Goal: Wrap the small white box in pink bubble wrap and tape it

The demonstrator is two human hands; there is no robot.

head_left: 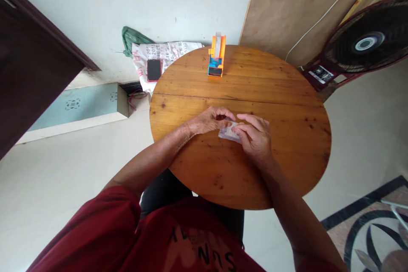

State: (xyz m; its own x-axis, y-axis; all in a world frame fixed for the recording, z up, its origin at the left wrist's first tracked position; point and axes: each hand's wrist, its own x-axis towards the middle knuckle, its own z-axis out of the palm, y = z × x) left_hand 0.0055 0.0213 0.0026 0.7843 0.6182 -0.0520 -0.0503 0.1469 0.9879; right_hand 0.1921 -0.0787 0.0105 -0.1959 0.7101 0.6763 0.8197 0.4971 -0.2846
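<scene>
A small clear plastic packet with something whitish in it is between my two hands, over the middle of the round wooden table. My left hand pinches its left upper edge with thumb and forefinger. From the right, my right hand grips the packet between thumb and bent fingers. Fingers cover part of the packet, so its exact contents cannot be made out. Beyond the hands, an orange and blue tape dispenser with a roll of clear tape stands near the table's far edge.
A dark phone with a red edge lies on a printed white sack left of the table. A green bag is against the wall. To the right stands a large fan; a low pale-blue cabinet is at left.
</scene>
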